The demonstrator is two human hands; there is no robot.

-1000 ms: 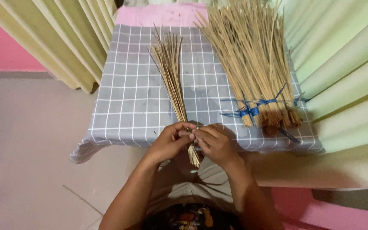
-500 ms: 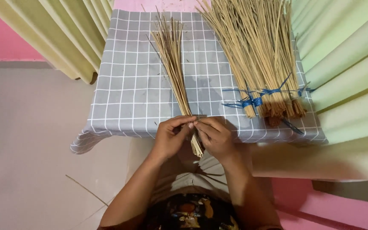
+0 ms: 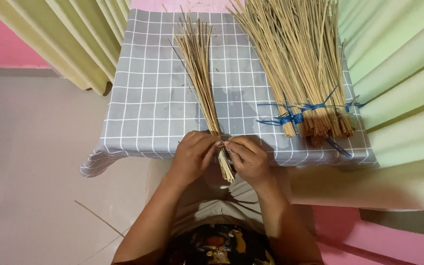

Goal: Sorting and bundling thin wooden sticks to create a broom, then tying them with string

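Head view, looking down on a small table (image 3: 138,108) under a grey cloth with a white grid. Left hand (image 3: 192,153) and right hand (image 3: 248,158) meet at the near table edge, both curled round the butt end of a thin bundle (image 3: 203,78) of pale straw-coloured sticks. Fingers of both hands pinched in narrow on the bundle's neck, fingertips nearly touching each other; what passes between them is too small to tell. Bundle lies lengthwise on the cloth, tips fanning out toward the far edge, cut ends (image 3: 225,169) poking down past the hands and over the table edge, above the person's lap. To the right, well apart from the hands, a much larger heap of sticks (image 3: 295,64) lies on the cloth, same orientation, butts bound with blue ties (image 3: 293,118), loose tie ends trailing on the cloth. Pale green-yellow curtain (image 3: 69,44) hangs at upper left, another curtain at right (image 3: 398,88). Floor (image 3: 30,172) grey-beige at left, one stray stick (image 3: 99,218) lying on it. Pink wall at the top left corner.
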